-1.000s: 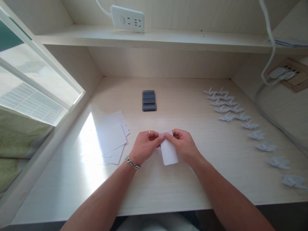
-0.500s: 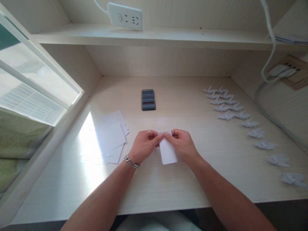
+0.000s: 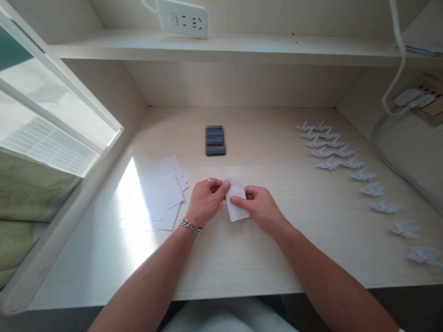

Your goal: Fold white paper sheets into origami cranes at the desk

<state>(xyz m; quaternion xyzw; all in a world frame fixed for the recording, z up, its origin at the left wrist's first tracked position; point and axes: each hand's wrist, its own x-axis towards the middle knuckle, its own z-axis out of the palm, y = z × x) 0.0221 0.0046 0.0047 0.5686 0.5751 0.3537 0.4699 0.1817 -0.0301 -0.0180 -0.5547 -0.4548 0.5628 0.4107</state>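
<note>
Between my two hands is a folded white sheet of paper (image 3: 236,203), a narrow rectangle tilted slightly. My left hand (image 3: 206,198), with a ring and a chain bracelet, pinches its upper left edge between thumb and fingers. On the other side my right hand (image 3: 260,205) grips the right edge, thumb lying across the front and fingers behind. The fingertips behind the paper are hidden. Left of my left hand lie loose white paper sheets (image 3: 162,196), overlapping, partly in bright sunlight.
Several folded paper cranes (image 3: 328,163) run down the desk's right side. A dark, blurred-out box-like object (image 3: 215,141) sits mid-desk toward the back. Above, a shelf (image 3: 235,53) holds a white power strip (image 3: 182,18). A cable (image 3: 398,78) hangs at right; a window (image 3: 62,99) is at left.
The paper has been raised a little and tilted. My right thumb has slid down from its top edge to its middle, while my left hand still pinches the upper left edge.
</note>
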